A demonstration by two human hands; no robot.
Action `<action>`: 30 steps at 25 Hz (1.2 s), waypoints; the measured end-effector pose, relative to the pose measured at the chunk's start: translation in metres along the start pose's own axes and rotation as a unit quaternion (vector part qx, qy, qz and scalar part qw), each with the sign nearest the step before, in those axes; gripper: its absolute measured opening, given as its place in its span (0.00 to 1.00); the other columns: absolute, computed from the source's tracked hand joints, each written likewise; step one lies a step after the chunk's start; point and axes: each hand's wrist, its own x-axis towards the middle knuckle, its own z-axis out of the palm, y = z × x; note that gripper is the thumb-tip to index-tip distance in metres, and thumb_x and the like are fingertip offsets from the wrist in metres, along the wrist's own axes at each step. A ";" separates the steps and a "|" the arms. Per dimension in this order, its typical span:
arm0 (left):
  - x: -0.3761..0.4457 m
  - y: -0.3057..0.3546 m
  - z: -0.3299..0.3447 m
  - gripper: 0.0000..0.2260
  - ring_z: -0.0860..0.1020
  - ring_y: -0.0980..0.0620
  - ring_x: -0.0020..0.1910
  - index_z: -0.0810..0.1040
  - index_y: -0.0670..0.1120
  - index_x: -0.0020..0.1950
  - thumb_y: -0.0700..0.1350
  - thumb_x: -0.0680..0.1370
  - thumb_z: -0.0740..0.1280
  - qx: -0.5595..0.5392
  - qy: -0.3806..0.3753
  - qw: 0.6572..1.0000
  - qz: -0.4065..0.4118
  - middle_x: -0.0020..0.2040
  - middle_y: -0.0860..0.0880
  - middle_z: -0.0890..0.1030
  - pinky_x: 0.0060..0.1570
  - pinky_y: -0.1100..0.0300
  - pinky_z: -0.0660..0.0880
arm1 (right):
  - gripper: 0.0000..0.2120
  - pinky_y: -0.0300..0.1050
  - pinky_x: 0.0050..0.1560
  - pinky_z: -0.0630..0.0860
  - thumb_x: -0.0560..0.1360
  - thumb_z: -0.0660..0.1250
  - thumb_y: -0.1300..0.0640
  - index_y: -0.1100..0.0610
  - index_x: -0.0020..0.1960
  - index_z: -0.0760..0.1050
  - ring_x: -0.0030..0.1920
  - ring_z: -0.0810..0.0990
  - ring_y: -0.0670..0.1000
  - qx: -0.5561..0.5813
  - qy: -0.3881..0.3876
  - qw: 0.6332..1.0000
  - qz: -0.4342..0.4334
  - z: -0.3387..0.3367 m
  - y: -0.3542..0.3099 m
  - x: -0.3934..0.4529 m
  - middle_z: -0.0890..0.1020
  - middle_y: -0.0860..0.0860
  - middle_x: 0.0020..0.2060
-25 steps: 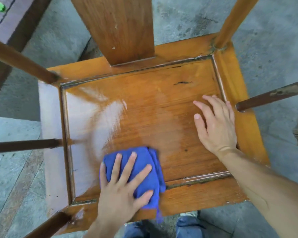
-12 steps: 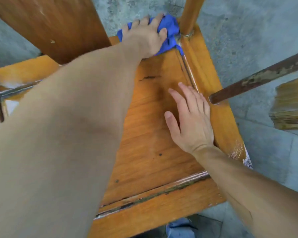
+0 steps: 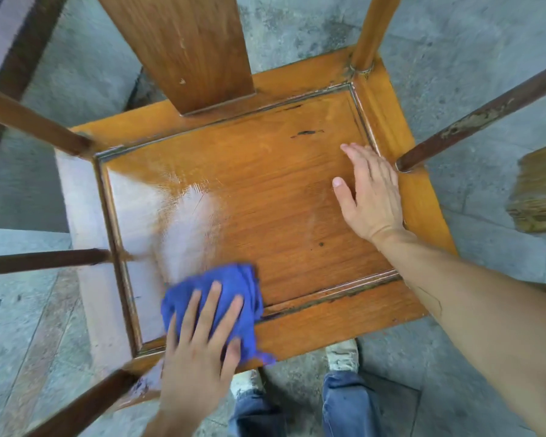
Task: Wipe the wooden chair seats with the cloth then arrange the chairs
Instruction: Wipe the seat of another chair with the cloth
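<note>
Both hands lie flat: left [image 3: 199, 348] presses cloth [image 3: 234, 288], right [image 3: 371, 197] on seat [image 3: 281, 200].

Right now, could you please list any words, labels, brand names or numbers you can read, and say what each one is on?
None: no text shows on the chair seat, the blue cloth under the left hand, the backrest slat or the concrete floor.

Even daylight; white glare washes the left side of the chair seat [image 3: 265, 197]. Wide-angle edges bend. The cloth [image 3: 215, 288] blurs.
</note>
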 end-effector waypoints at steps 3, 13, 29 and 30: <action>-0.056 0.010 0.022 0.23 0.62 0.41 0.77 0.71 0.59 0.73 0.59 0.81 0.51 0.062 -0.029 0.998 0.002 0.81 0.52 0.60 0.70 0.38 0.62 | 0.25 0.52 0.75 0.59 0.81 0.52 0.44 0.50 0.75 0.65 0.76 0.65 0.54 -0.014 -0.012 1.000 0.021 -0.004 -0.002 0.001 0.70 0.50 0.75; 0.252 0.148 -0.033 0.26 0.52 0.36 0.80 0.59 0.65 0.78 0.66 0.80 0.52 0.000 0.084 0.993 0.087 0.82 0.51 0.55 0.75 0.32 0.47 | 0.15 0.54 0.51 0.70 0.73 0.57 0.52 0.49 0.53 0.81 0.53 0.79 0.59 0.074 0.232 0.929 0.278 -0.025 -0.011 -0.005 0.84 0.50 0.48; 0.200 -0.052 -0.051 0.25 0.50 0.46 0.82 0.59 0.65 0.78 0.62 0.80 0.52 -0.037 0.074 0.995 0.047 0.82 0.54 0.55 0.76 0.37 0.47 | 0.20 0.62 0.60 0.68 0.77 0.58 0.49 0.47 0.67 0.74 0.66 0.69 0.64 -0.090 0.034 0.956 0.278 -0.036 -0.002 -0.026 0.74 0.58 0.65; 0.166 -0.078 -0.047 0.25 0.49 0.46 0.82 0.60 0.65 0.78 0.63 0.80 0.52 -0.063 0.081 0.993 -0.066 0.82 0.54 0.54 0.77 0.37 0.47 | 0.19 0.62 0.62 0.67 0.78 0.59 0.48 0.47 0.68 0.73 0.67 0.67 0.64 -0.085 0.020 0.956 0.279 -0.036 -0.007 -0.025 0.72 0.58 0.68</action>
